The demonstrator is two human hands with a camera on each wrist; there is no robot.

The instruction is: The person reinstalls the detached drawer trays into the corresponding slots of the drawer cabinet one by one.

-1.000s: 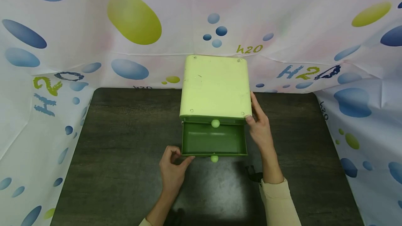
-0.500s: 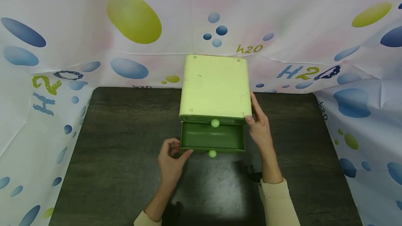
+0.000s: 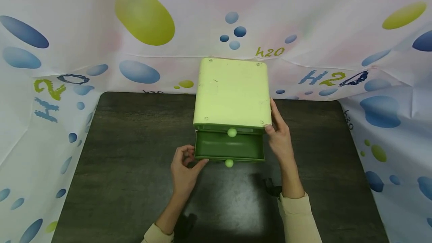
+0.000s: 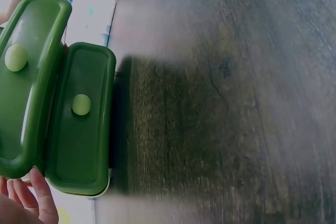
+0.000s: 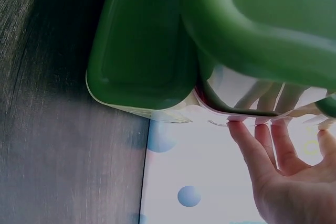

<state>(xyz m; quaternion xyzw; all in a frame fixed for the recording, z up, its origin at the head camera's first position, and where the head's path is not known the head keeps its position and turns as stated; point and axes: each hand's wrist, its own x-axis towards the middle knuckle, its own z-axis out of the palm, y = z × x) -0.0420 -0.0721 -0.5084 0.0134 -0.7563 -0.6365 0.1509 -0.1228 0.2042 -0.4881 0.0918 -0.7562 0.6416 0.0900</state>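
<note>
A pale yellow-green cabinet (image 3: 233, 93) with round-knobbed drawers stands at the middle of the table's back edge. One dark green drawer (image 3: 229, 145) is partly pulled out, and its visible inside holds nothing. My left hand (image 3: 183, 170) pinches this drawer's front left corner, thumb on the front and other fingers bent at the side. My right hand (image 3: 281, 138) presses the cabinet's right side with fairly straight fingers, its thumb at the upper front corner. In the left wrist view, a lower drawer (image 4: 84, 145) sits pushed in below the pulled-out one.
The dark wood-grain table (image 3: 135, 153) extends on both sides and in front of the cabinet. A white sheet with blue and green bubble prints (image 3: 189, 18) hangs behind and along both sides.
The drawer has slid a little way into the cabinet, and my left hand has moved forward with it. My right hand has stayed on the cabinet's side.
</note>
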